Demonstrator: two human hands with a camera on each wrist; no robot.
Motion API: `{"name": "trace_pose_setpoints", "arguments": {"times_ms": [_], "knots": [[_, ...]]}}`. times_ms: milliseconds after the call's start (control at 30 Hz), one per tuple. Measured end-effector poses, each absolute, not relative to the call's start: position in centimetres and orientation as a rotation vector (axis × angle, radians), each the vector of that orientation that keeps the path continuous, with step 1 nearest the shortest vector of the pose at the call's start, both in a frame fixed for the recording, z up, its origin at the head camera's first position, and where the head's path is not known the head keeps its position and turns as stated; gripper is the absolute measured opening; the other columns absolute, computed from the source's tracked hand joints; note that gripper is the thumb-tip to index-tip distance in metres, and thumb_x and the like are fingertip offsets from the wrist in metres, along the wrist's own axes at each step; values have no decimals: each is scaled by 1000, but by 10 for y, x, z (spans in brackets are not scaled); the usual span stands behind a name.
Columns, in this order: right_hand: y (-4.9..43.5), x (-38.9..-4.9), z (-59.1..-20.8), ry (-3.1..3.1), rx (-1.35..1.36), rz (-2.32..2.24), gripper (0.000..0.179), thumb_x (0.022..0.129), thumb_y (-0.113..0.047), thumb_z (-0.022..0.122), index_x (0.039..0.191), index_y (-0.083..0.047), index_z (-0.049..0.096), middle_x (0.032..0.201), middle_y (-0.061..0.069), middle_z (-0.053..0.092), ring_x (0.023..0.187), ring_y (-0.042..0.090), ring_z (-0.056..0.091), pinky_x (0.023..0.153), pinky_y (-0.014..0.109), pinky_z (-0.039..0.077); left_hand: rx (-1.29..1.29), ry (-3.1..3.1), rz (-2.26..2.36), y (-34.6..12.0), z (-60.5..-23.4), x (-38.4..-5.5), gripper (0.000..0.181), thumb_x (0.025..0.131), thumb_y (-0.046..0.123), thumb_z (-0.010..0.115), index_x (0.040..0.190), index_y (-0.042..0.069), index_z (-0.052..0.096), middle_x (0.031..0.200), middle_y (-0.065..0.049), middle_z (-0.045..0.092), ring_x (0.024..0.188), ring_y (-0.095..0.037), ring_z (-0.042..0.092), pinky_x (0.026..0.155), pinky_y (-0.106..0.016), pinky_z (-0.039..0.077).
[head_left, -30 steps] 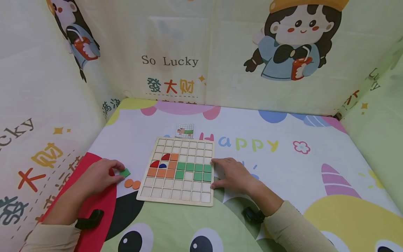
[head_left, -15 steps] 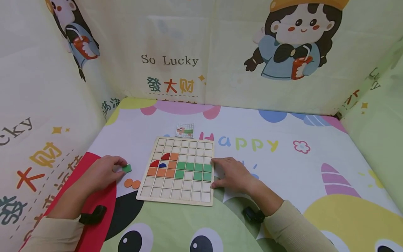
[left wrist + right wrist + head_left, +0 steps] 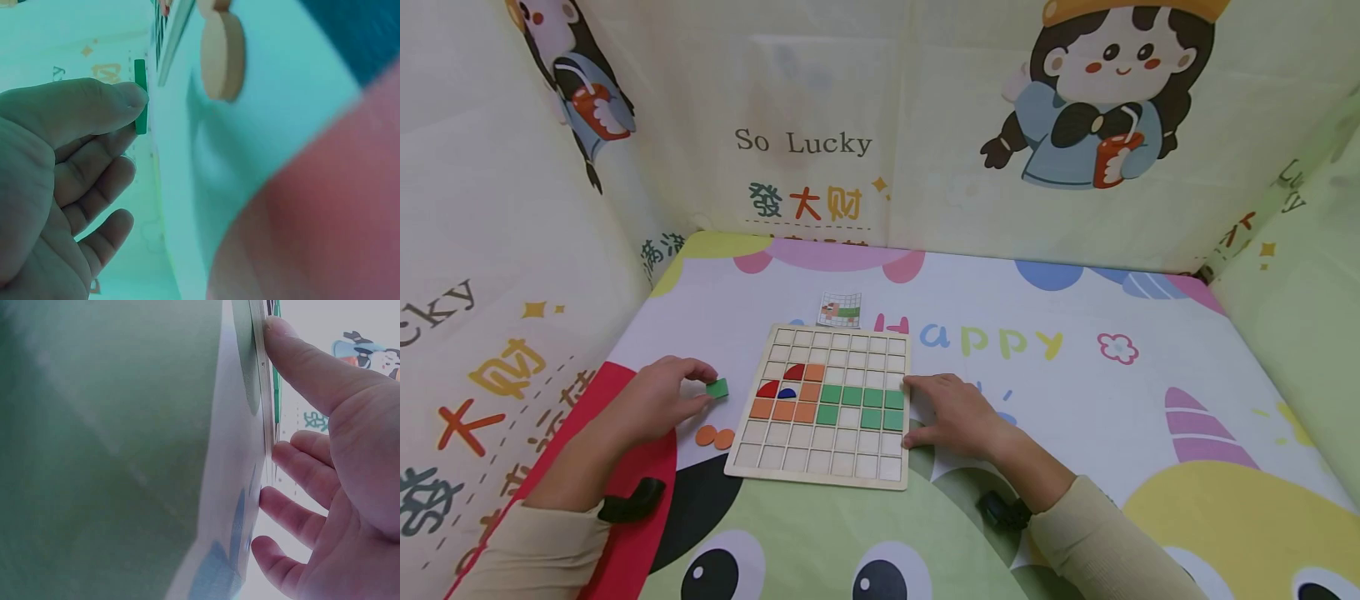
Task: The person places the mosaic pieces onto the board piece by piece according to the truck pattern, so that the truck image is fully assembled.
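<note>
My left hand (image 3: 658, 400) pinches a small green square tile (image 3: 718, 388) between thumb and fingertips, left of the board and above the table. In the left wrist view the tile (image 3: 141, 122) is seen edge-on, the other fingers loosely bent. A wooden grid board (image 3: 820, 483) lies flat, with orange, green, red and blue pieces set in its cells. One bare cell (image 3: 850, 417) sits among the green tiles. Along the board's right edge rests my right hand (image 3: 962, 417), thumb and forefinger touching it. In the right wrist view its thumb (image 3: 300, 356) presses the board's edge.
Two orange discs (image 3: 715, 437) lie on the table between my left hand and the board. Behind the board is a small picture card (image 3: 840, 310) with a coloured grid pattern. A printed cloth (image 3: 1000, 292) covers the table, and printed sheets stand around it.
My left hand has moved right and slightly away from me with the green tile, closer to the board. The right hand and the board have stayed in place.
</note>
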State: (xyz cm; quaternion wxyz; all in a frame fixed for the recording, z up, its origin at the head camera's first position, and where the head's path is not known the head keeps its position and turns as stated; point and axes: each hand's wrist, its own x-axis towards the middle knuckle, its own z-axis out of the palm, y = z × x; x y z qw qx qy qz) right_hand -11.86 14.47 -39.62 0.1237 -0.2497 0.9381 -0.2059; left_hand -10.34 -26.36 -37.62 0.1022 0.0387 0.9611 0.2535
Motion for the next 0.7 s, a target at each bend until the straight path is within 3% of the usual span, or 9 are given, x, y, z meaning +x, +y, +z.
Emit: {"name": "trace_pose_setpoints", "arguments": {"times_ms": [700], "knots": [[144,-119,-396,2724,-716,-609,86,78,-45,84,147,-9,49,144,8,54,132,33,45,104,55,39,334,2817,755,-213,-360,-111,35,83,9,80,115,4,69,120,-19,60,116,-40,49,74,-42,60]]}}
